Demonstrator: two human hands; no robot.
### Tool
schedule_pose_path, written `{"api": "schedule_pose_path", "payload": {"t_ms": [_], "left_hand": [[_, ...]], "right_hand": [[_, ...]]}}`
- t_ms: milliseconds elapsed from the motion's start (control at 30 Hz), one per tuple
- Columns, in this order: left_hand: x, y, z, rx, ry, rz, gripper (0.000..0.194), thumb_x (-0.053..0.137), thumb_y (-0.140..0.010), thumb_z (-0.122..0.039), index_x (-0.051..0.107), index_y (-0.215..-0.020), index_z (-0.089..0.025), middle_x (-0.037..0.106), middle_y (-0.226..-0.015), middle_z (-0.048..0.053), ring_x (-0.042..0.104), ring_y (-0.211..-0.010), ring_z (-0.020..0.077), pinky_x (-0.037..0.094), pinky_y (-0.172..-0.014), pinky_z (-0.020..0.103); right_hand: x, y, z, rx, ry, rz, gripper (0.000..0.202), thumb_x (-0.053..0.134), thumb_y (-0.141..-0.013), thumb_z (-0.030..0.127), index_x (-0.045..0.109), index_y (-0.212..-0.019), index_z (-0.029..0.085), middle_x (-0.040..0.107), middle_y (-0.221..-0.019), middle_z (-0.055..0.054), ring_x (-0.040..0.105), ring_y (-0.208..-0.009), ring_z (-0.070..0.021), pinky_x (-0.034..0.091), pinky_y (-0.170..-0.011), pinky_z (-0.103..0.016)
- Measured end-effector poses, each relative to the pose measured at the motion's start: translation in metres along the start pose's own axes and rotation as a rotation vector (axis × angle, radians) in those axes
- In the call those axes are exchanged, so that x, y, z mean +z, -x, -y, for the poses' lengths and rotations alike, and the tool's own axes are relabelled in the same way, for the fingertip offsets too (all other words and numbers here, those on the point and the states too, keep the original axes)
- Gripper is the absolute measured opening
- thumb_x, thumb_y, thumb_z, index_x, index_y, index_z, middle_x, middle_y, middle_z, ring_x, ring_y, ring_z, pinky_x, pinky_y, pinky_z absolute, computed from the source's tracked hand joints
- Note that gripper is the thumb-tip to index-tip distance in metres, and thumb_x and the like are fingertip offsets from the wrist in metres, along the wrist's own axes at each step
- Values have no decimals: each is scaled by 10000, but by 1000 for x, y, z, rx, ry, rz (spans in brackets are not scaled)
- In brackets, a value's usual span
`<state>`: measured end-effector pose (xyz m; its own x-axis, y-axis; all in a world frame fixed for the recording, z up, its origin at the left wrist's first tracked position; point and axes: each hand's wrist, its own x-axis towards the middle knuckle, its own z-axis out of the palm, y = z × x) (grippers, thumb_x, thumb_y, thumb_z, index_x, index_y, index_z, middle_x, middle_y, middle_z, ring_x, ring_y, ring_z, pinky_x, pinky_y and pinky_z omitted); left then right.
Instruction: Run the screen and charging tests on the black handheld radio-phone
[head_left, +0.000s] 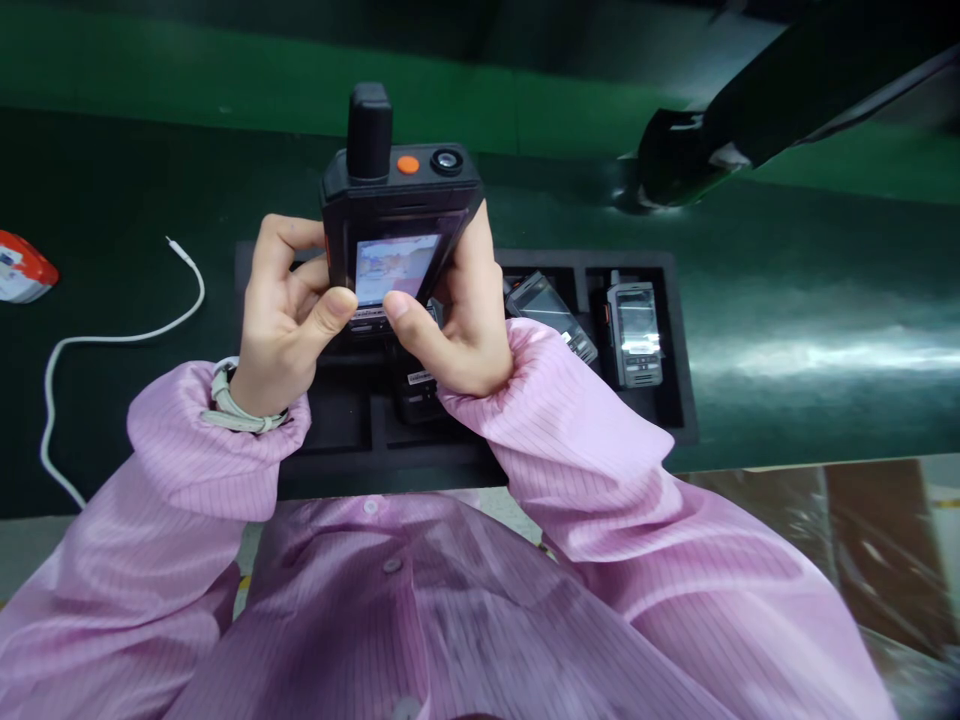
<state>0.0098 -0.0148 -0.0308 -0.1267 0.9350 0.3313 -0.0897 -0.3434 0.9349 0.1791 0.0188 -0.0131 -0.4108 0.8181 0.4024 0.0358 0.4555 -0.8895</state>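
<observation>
Head view: both hands point(281, 330) point(472, 325) hold a radio point(401, 205), its label point(369, 314) unreadable.

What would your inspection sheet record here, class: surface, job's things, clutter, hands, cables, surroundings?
Surface: dark green bench, glare at right.
Job's things: handheld device, screen lit, held above the black tray; other devices inside the tray.
Clutter: red-and-white item, left edge, partly cut off.
Hands: left hand and right hand both grip the handheld device, thumbs at its front.
Cables: white cable, its visible plug end free.
Surroundings: dark tubular object, upper right.
</observation>
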Motion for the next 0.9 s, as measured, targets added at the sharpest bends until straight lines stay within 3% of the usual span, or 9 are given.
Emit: {"api": "schedule_pose_path", "payload": {"t_ms": [200, 500, 800, 900], "left_hand": [[0, -1, 2, 43, 13, 39, 503, 804, -768, -625, 584, -1087, -305, 654, -972, -1, 765, -1055, 293, 674, -724, 362], [-1, -2, 9, 65, 14, 66, 515, 786, -780, -638, 565, -1113, -314, 666, -971, -10, 775, -1007, 270, 673, -737, 365], [2, 1, -2, -8, -34, 19, 524, 784, -768, -660, 569, -1094, -311, 657, -972, 10, 756, -1063, 296, 658, -723, 364], [2, 2, -4, -10, 11, 49, 474, 785, -795, -615, 563, -1099, -327, 652, -937, -2, 765, -963, 257, 631, -691, 349]], "right_hand": [[0, -1, 0, 23, 4, 12, 785, 611, -817, 806, 504, -1428, 324, 572, -1476, -42, 477, -1469, -358, 485, -1193, -494], [1, -2, -5, -72, 95, 38, 755, 418, -916, 813, 406, -1468, 297, 587, -1433, -61, 558, -1395, -292, 460, -1213, -459], [-1, 1, -9, 20, 31, 43, 865, 535, -805, 868, 467, -1459, 306, 537, -1504, -51, 396, -1522, -361, 378, -1273, -509], [-1, 2, -8, 43, 7, 54, 879, 549, -784, 876, 465, -1449, 307, 525, -1517, -47, 366, -1537, -371, 346, -1291, -526]]}}
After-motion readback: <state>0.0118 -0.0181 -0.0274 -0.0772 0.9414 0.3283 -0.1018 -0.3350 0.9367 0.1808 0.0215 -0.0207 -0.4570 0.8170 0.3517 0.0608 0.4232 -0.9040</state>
